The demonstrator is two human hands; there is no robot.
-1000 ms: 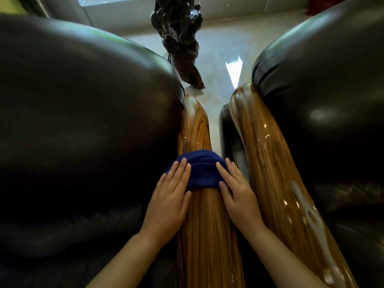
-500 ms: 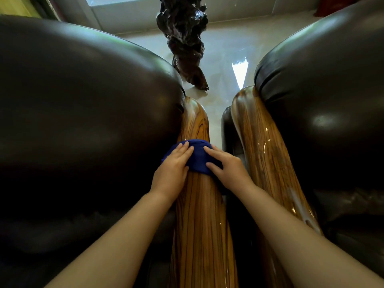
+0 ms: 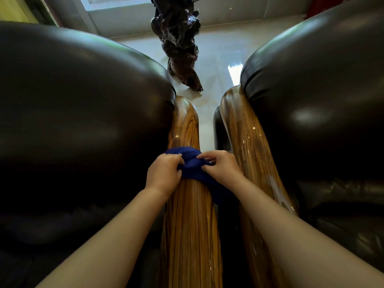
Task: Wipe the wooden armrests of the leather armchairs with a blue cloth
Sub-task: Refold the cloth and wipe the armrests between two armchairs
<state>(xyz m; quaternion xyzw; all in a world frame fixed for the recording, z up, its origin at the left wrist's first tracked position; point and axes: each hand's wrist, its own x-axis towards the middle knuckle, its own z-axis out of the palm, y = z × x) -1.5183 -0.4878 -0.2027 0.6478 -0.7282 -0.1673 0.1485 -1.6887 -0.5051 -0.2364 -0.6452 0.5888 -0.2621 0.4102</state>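
Observation:
Two glossy striped wooden armrests run away from me side by side: the left armrest (image 3: 185, 125) belongs to the dark leather armchair on the left (image 3: 83, 113), the right armrest (image 3: 247, 134) to the armchair on the right (image 3: 315, 104). A bunched blue cloth (image 3: 192, 165) lies across the left armrest at mid-length and hangs down its right side. My left hand (image 3: 164, 173) pinches the cloth's left part with curled fingers. My right hand (image 3: 220, 167) grips its right part from the other side.
A dark gnarled wooden sculpture (image 3: 178, 38) stands on the shiny pale floor (image 3: 218, 59) beyond the armrests. A narrow gap separates the two armrests. A light wall base and window ledge (image 3: 116, 15) run along the back.
Both hands went from lying flat on the spread cloth to curling and gathering it into a bunch. The cloth slid farther along the armrest, away from me.

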